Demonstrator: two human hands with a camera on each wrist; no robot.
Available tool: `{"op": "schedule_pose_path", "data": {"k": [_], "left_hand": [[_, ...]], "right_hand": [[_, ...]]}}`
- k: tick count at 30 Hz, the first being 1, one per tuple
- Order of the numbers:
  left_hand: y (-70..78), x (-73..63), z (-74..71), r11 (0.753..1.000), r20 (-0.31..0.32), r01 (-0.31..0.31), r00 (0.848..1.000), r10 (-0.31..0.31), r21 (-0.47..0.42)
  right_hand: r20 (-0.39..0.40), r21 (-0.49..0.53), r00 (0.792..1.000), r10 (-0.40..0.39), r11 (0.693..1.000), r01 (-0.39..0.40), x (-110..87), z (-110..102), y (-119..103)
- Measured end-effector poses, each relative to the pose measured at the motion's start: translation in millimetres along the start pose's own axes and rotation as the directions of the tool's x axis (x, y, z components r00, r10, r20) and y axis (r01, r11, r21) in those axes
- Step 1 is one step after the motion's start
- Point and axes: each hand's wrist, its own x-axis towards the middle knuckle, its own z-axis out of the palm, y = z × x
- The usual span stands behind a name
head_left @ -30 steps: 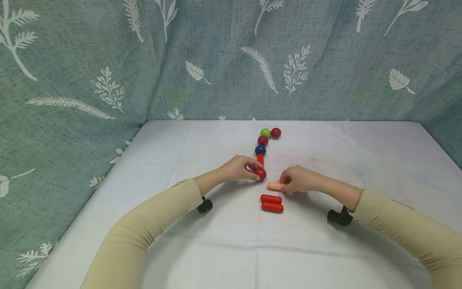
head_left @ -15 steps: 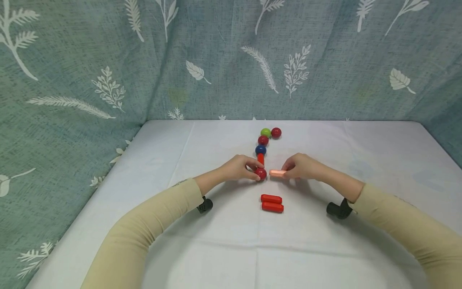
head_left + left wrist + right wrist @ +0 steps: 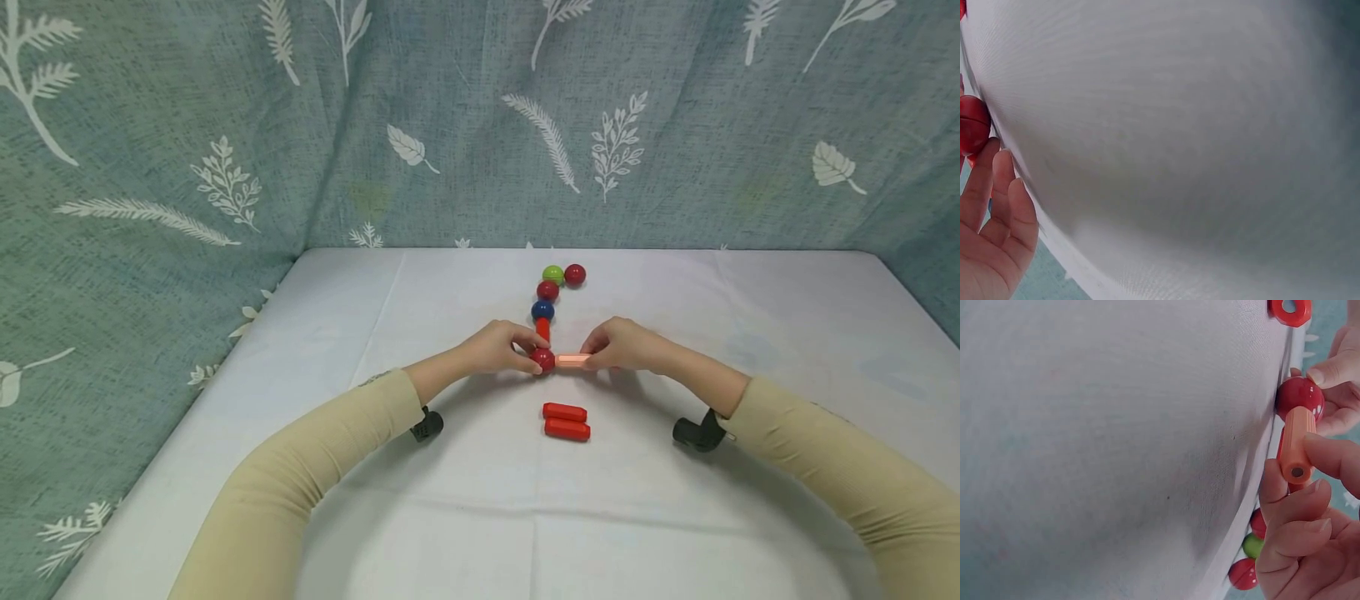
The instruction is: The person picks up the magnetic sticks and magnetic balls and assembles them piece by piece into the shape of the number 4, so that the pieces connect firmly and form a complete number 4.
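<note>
My left hand (image 3: 498, 348) pinches a glossy red ball (image 3: 543, 360) between thumb and fingertips. In the right wrist view that red ball (image 3: 1300, 399) sits against the end of an orange, ribbed toy rod (image 3: 1298, 444), which has a small grey spot in its near end. The thumb and fingers of my right hand (image 3: 626, 346) pinch this orange rod (image 3: 572, 361), held sideways. Behind the pinched ball, a red rod (image 3: 542, 332) leads to a blue ball (image 3: 543, 311). The left wrist view shows only part of the red ball (image 3: 972, 125) beside my fingers.
Past the blue ball come a dark red ball (image 3: 548, 291), a green ball (image 3: 553, 274) and another red ball (image 3: 575, 275). Two red rods (image 3: 567, 429) lie side by side in front of my hands on the white cloth (image 3: 450, 533). A patterned curtain (image 3: 465, 125) hangs behind.
My right hand has carried the orange rod away from the two red rods, then left until its end meets the red ball. My left hand stays in place on the ball.
</note>
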Motion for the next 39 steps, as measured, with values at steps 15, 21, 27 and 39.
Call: {"op": "schedule_pose_path", "data": {"k": [15, 21, 27, 39], "left_hand": [[0.7, -0.4, -2.6, 1.0, 0.038, -0.008, 0.999, 0.007, 0.028], [-0.1, -1.9, -5.2, 0.999, 0.035, -0.004, 0.999, 0.003, 0.039], [-1.6, -3.4, -7.1, 0.998, 0.032, 0.0, 0.999, -0.002, 0.057], [-3.8, -9.3, -10.6, 0.998, 0.018, 0.019, 1.0, -0.02, 0.067]], "right_hand": [[-0.016, 0.006, 1.0, 0.021, 1.0, -0.021, 3.7, 4.6, 2.0], [-0.008, 0.015, 1.0, -0.005, 1.0, 0.005, 4.4, 6.4, 1.9], [-0.004, 0.023, 1.0, 0.002, 1.0, -0.002, 5.6, 8.8, 0.1], [-0.005, -0.001, 1.0, -0.024, 1.0, 0.024, 8.5, 11.7, -5.2]]}}
